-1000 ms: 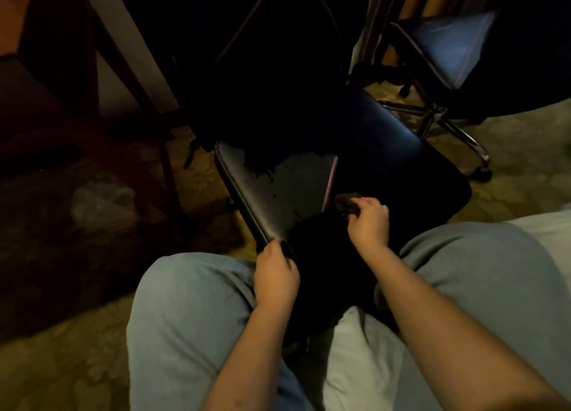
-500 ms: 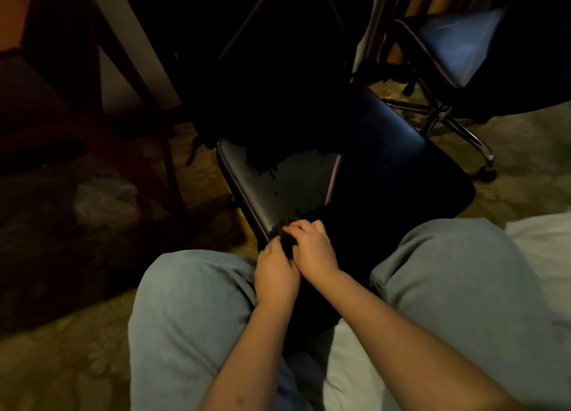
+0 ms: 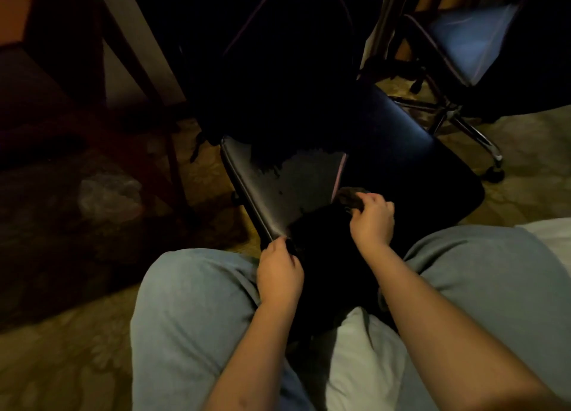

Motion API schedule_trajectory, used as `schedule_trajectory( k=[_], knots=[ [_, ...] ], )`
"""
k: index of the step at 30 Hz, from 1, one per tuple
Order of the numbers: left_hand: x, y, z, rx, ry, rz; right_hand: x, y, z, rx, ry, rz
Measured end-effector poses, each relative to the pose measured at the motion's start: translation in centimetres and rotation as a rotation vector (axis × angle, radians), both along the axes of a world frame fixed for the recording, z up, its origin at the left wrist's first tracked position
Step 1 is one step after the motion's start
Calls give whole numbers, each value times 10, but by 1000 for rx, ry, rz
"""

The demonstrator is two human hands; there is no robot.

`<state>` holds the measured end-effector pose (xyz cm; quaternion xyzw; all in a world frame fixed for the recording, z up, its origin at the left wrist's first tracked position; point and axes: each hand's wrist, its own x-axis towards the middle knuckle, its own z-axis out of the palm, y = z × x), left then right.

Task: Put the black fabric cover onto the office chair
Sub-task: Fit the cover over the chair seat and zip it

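"Hands first: what do they hold?"

"Left hand (image 3: pixel 279 274) curls round the edge of the black fabric cover (image 3: pixel 321 234) at the near left corner of the office chair (image 3: pixel 296 179). Right hand (image 3: pixel 372 222) pinches a bunched fold farther up the seat."

"Materials?"

"Cover is matte and soft, draped over the seat's front edge. Seat is smooth, glossy, leather-like and scuffed in flaky patches, with thin pink piping. Patterned carpet (image 3: pixel 77 364) lies below."
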<state>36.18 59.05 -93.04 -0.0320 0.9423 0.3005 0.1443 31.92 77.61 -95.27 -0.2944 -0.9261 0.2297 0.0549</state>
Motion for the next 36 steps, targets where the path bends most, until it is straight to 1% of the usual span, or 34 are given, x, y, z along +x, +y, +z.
schedule_trajectory(
  k=[2,5,7,11,14,17,19,26,28,30,32,34,36],
  knots=[
    [0,0,0,2,-2,-4,1,-10,-3,2,-1,-22],
    [0,2,-1,-16,5,1,3,-32,-3,3,-12,38],
    [0,3,-2,-23,14,11,5,-50,-2,-2,-28,159],
    [0,3,-1,-22,3,27,14,-89,-4,-68,-31,487],
    [-1,3,-2,-17,-3,50,17,-91,-6,-89,-12,569],
    [-1,4,-2,-34,17,29,11,-79,-2,-21,-34,641],
    [-1,5,-1,-41,17,26,5,-64,-1,18,-33,614],
    [-1,6,-1,-36,35,24,-11,8,0,47,3,93],
    [-1,6,-1,-47,36,23,-10,12,-1,38,11,-7],
    [-1,7,0,-60,37,21,-8,5,-3,41,5,-19],
    [-1,9,0,-74,36,26,-7,-8,-4,36,-1,23],
    [-1,9,1,-89,36,33,-5,-27,-4,27,-5,120],
    [0,9,0,-96,38,33,0,-48,-5,1,-5,262]
  ],
)
